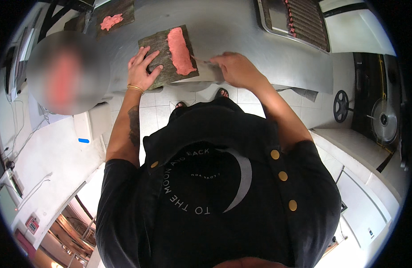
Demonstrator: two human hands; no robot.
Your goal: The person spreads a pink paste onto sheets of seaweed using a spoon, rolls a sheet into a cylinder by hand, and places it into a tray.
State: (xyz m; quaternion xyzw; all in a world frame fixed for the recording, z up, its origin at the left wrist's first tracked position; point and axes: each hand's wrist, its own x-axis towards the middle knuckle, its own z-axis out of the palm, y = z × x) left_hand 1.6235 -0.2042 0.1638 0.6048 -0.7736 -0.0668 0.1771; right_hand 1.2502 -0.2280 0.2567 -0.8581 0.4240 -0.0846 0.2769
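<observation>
Head view, looking straight down past a black shirt to a grey metal tabletop (241,40). The left hand (142,68) lies flat with fingers spread on the near left part of a dark seaweed sheet (157,49), pressing it to the tabletop; it grips nothing. A thin gold bracelet (135,88) circles that wrist. The right hand (237,67) rests just beside the sheet's right edge, fingers curled loosely; a thin pale blade-like thing (203,62) runs from its fingertips toward the sheet, though whether the fingers pinch it I cannot tell.

The seaweed sheet sits at the near edge of the tabletop, turned slightly askew. Along its right half runs a thick strip of pink paste (181,50), uneven at the edges, reaching nearly from the far edge to the near one.

Farther back on the left lies a second sheet (121,9) with a smaller pink smear. At the upper right stands a metal tray (277,27) holding dark rolls.
</observation>
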